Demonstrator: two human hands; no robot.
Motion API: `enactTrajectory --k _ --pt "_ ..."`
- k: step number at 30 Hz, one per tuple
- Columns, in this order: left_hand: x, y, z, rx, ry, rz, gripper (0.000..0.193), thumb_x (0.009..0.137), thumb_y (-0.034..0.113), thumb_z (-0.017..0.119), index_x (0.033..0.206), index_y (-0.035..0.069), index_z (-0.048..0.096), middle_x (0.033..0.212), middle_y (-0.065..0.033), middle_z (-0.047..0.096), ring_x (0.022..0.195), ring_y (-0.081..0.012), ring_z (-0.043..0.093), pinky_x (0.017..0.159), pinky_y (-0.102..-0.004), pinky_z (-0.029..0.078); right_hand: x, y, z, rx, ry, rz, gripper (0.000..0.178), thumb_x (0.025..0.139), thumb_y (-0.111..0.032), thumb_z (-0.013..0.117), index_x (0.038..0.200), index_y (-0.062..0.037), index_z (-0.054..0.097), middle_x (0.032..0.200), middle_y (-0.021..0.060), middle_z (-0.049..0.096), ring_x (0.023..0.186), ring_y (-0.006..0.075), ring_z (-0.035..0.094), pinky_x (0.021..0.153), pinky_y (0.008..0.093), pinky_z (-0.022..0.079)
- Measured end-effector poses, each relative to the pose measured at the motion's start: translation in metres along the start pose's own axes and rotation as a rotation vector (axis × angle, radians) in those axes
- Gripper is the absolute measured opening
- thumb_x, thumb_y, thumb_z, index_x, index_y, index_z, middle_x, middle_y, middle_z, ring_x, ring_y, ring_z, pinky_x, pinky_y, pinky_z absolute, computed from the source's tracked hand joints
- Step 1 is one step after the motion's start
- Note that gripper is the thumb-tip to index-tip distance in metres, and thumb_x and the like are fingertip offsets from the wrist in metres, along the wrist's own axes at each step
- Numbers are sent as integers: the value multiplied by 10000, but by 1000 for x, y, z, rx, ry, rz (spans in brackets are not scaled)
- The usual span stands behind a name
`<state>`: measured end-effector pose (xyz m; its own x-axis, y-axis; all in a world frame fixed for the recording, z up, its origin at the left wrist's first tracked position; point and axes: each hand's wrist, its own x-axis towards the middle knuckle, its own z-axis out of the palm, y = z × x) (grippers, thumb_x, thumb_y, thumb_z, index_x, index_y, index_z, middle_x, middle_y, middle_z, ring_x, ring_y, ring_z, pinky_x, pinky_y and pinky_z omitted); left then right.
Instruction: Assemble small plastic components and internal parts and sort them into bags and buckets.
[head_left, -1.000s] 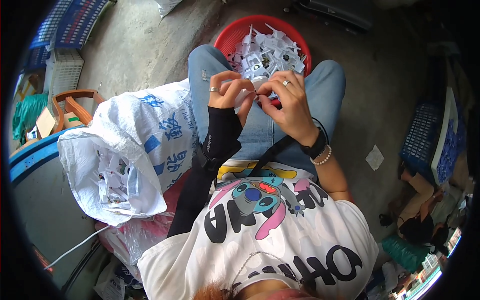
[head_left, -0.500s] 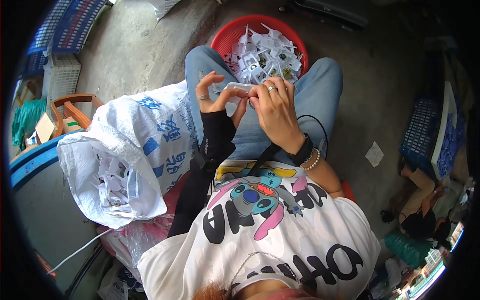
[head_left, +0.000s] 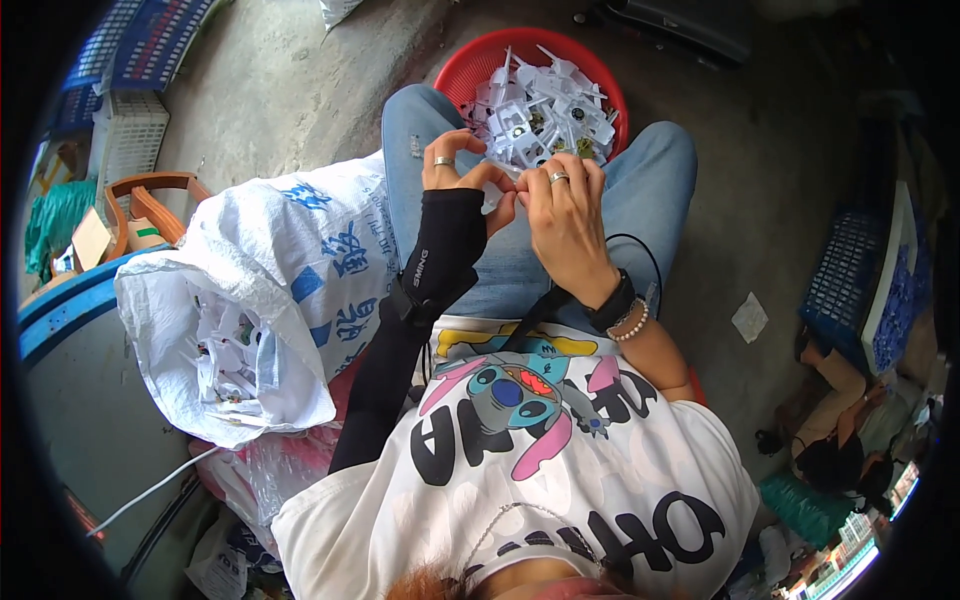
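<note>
Over my lap, my left hand point(head_left: 462, 172) in a black sleeve grips a small white plastic part point(head_left: 491, 197), its fingers curled round and largely covering it. My right hand point(head_left: 566, 218) meets it from the other side, thumb and index finger pinched at the part's end. Whatever lies between those right fingertips is too small to make out. Just beyond both hands, a red plastic basket point(head_left: 618, 92) holds a heap of white plastic pieces point(head_left: 540, 105), some with dark round or yellowish bits on them.
A white woven sack point(head_left: 290, 215) stands to my left, its mouth open on more white pieces point(head_left: 228, 345). Blue crates point(head_left: 160, 45) are at the far left, a blue crate point(head_left: 845, 255) at the right. A paper scrap point(head_left: 749, 317) lies on the floor; another person's arm point(head_left: 835, 375) shows beyond.
The white part has turned and is now more hidden by my left fingers. My left wrist has rotated, its back more upward. The whole view has shifted slightly.
</note>
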<state>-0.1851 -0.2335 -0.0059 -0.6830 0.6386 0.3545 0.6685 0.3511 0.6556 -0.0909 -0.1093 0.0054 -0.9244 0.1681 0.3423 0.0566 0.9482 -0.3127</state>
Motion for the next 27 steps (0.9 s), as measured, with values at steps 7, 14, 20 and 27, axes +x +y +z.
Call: enactTrajectory --k 7,14,20,27 --pt "7 8 4 -129 46 -94 180 639 35 741 781 76 638 1126 -121 467 1184 -320 466 963 -425 404 9 9 -9 81 111 -27 163 768 -118 684 890 -71 586 890 66 568 1002 229 521 921 442 335" --pt "6 8 4 -132 73 -128 166 671 35 730 800 69 631 1130 -127 463 1182 -324 470 962 -420 414 23 16 -21 55 175 -174 110 737 -115 692 803 -49 634 814 64 594 991 226 539 966 485 320" --pt "8 11 2 -101 131 -115 171 637 78 737 775 81 635 1097 -121 470 1091 -315 448 958 -428 357 31 16 -18 -53 188 -275 98 723 -127 679 755 -41 644 748 50 594 972 210 544 973 526 316" --pt "3 13 3 -111 189 -240 139 739 147 710 836 64 654 1180 -149 439 1158 -311 463 988 -468 365 31 8 -10 94 312 -131 113 679 -127 710 739 -78 627 752 34 589 945 218 546 969 521 306"
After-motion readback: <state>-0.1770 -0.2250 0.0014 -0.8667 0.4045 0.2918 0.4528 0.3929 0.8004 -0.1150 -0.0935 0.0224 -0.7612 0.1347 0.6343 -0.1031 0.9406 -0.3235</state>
